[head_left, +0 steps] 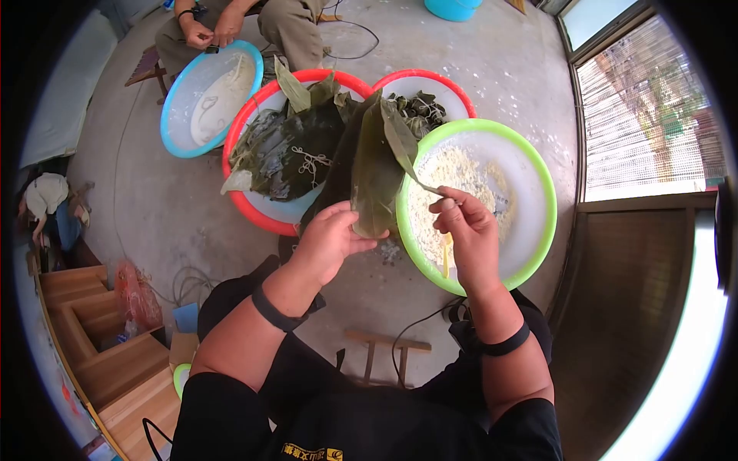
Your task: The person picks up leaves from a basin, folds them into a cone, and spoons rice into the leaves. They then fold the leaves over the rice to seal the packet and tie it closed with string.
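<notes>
Broad dark green leaves (375, 173) are held upright between my hands, over the gap between two basins. My left hand (330, 242) is closed round their lower end, thumb across the front. The fingers of my right hand (465, 227) pinch a narrow leaf tip at the right, above the green-rimmed basin (544, 207). White grain (453, 173) and a yellow spoon (446, 257) lie in that basin. To the left, a large red-rimmed basin (233, 165) holds more wet leaves (284, 150) and a bundle of white string (311, 161).
Behind stands a smaller red-rimmed basin (461, 92) with wrapped leaf bundles (419, 111). Another person's hands (214, 31) are over a blue basin (167, 115). Wooden steps (115, 346) stand at lower left, a small stool (388, 353) between my legs, a window at right.
</notes>
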Motion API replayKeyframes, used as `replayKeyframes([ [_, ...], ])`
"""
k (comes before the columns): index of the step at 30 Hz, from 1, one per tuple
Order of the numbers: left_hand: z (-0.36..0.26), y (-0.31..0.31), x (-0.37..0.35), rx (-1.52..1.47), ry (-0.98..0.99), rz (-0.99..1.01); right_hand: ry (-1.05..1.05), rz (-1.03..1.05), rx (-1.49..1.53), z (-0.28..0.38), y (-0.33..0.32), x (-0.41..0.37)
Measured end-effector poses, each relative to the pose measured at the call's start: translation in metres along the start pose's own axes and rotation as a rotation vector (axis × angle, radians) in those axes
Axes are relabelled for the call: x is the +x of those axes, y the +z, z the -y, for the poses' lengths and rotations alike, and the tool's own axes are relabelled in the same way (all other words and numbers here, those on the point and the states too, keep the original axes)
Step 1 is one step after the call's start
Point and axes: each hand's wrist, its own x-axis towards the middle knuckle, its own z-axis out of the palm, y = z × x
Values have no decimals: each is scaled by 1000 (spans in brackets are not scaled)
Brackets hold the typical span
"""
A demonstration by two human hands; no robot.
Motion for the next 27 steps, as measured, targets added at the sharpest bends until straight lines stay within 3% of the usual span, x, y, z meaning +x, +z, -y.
replayKeyframes([
  [5, -4, -5, -2, 83, 26, -84, 17, -163, 308, -3, -19, 13],
  [14, -31, -22, -10, -97, 319, -205, -128, -160, 200, 11, -1, 3],
  [18, -53, -22, -18, -176, 420, -240, -323, 36, -147, -5, 5, 0],
  [22, -62, -33, -21, -289, 575, -219, -602, 429, -798, 4, 13, -8],
  [25, -66, -32, -22, -308, 671, -189, -298, 784, -1030, -9, 12, -18],
  [27, -68, -27, -23, -285, 742, -195, -346, 778, -989, -12, 12, -22],
])
